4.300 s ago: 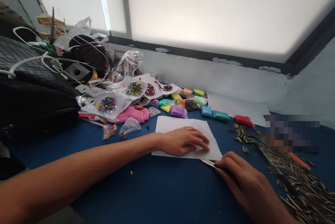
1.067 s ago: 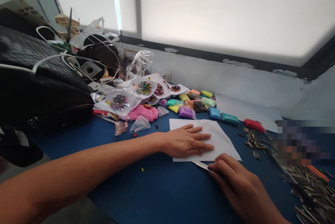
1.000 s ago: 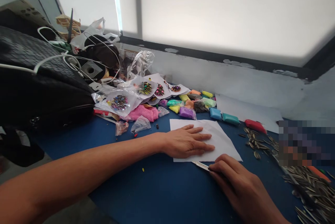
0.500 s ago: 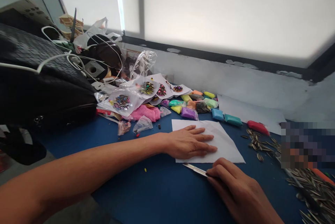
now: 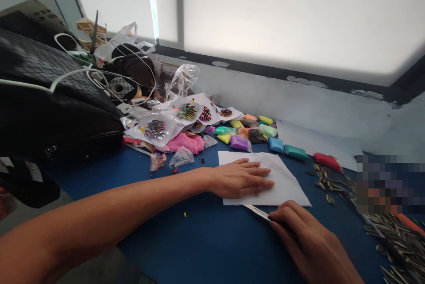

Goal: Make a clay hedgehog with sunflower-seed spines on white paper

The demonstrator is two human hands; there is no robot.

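A sheet of white paper [image 5: 288, 182] lies on the blue tabletop [image 5: 206, 239]. My left hand [image 5: 242, 178] rests flat on the paper, fingers spread, and holds nothing. At the paper's near edge, my right hand [image 5: 299, 231] is closed on a slim, pale utility knife [image 5: 259, 212]. The tip of the knife meets the paper's edge and seems to be at or under it. Much of the knife's handle is hidden inside my right hand.
Bagged coloured clay [image 5: 241, 143] lines the back, with seed-studded paper pieces [image 5: 155, 129] and a pink cloth [image 5: 186, 143] at left. Sunflower seeds [image 5: 395, 235] spread along the right. A black bag [image 5: 59, 111] and cables crowd the left side.
My right hand has slid a little to the right along the paper's near edge with the utility knife. My left hand has stayed flat on the paper.
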